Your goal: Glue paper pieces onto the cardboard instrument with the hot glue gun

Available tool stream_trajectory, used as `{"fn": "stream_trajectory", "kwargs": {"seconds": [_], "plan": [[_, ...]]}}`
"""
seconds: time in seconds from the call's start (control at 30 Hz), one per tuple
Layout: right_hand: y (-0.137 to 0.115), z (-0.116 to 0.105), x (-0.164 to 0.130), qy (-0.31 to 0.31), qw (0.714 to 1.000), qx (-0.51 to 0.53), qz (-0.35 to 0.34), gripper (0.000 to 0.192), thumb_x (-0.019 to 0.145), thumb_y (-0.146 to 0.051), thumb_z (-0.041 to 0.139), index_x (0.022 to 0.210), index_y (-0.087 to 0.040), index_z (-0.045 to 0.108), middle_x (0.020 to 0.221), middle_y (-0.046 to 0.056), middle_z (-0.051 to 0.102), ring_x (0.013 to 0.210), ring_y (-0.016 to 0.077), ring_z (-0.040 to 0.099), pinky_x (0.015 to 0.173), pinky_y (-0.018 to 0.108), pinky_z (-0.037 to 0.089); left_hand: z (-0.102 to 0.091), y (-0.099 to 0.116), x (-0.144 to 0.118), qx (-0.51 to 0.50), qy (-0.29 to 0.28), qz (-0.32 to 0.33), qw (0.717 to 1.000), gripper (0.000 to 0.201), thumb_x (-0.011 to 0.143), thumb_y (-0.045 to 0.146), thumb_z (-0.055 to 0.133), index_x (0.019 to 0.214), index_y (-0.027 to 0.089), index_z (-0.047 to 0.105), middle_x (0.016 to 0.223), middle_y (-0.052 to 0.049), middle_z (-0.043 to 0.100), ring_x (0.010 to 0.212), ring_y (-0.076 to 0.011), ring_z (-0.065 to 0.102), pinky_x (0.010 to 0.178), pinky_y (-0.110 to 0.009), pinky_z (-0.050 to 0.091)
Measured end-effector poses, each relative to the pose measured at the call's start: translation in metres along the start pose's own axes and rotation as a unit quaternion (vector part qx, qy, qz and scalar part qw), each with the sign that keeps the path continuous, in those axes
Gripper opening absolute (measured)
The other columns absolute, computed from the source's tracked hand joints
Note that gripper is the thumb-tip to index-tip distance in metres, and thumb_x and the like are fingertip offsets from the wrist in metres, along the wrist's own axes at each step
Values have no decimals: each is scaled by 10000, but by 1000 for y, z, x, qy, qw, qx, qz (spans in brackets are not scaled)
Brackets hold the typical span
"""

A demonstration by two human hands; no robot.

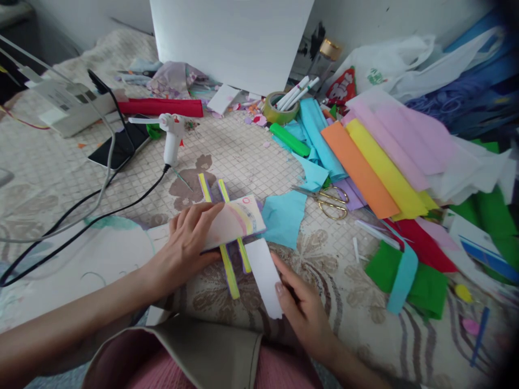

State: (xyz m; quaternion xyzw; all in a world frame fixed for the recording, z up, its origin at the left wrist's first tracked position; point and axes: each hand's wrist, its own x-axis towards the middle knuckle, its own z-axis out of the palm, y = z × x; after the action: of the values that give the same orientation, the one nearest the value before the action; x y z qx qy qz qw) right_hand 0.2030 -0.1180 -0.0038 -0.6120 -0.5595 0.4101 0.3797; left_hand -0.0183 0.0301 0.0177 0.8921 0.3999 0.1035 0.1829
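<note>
Left hand [187, 243] flat, pinning decorated card [235, 222] across yellow strips [227, 254]; right hand [302, 305] pinching white slip [265, 275] at 4 o'clock, steadying alignment.

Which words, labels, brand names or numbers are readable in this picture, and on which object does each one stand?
No text can be read.
Red packet: white characters, too blurred to read.
White plastic bag: green logo, too small to read.
White power strip: dark markings, unreadable.
</note>
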Motion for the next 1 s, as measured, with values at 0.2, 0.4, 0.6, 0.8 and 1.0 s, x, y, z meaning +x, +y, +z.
{"fn": "stream_trajectory", "kwargs": {"seconds": [0.2, 0.4, 0.6, 0.8, 1.0], "plan": [[-1, 2, -1, 2, 997, 55, 49, 454, 935, -216, 436, 1380, -307, 434, 1383, 4, 516, 1269, 166, 484, 1030, 333, 434, -3, 3, -2, 13, 1, 19, 1000, 734, 783, 211, 648, 1392, 200, 238, 1343, -155, 378, 1222, -356, 352, 967, -535, 337], [-2, 0, 1, -7, 995, 77, 63, 434, 937, -240, 444, 1363, -326, 455, 1377, 2, 524, 1260, 171, 493, 1050, 358, 411, -3, 3, -2, 3, 16, 101, 995, 434, 823, 162, 593, 1219, 233, 428, 1369, -127, 346, 1306, -334, 282, 1025, -544, 281], [-3, -1, 1, -13, 996, 68, 47, 443, 939, -232, 440, 1375, -309, 443, 1397, 9, 500, 1283, 180, 467, 1048, 362, 417, -1, 2, 0, -6, -5, 175, 985, 280, 865, 110, 522, 1083, 283, 552, 1375, -70, 345, 1362, -317, 205, 1062, -571, 210], [-2, -2, 1, -12, 1000, 2, -9, 492, 924, -174, 436, 1401, -294, 407, 1365, 17, 530, 1226, 181, 530, 985, 335, 480, -2, -1, 2, -10, -18, 189, 982, 291, 901, 145, 484, 1134, 302, 561, 1377, -69, 364, 1351, -310, 214, 1052, -555, 234], [-4, -4, 1, -14, 992, -85, -90, 575, 905, -138, 440, 1447, -279, 314, 1377, 37, 519, 1154, 172, 589, 925, 300, 517, -1, -2, 3, -17, -31, 185, 982, 267, 910, 172, 483, 1134, 292, 564, 1380, -60, 378, 1350, -303, 216, 1055, -539, 227]]}}
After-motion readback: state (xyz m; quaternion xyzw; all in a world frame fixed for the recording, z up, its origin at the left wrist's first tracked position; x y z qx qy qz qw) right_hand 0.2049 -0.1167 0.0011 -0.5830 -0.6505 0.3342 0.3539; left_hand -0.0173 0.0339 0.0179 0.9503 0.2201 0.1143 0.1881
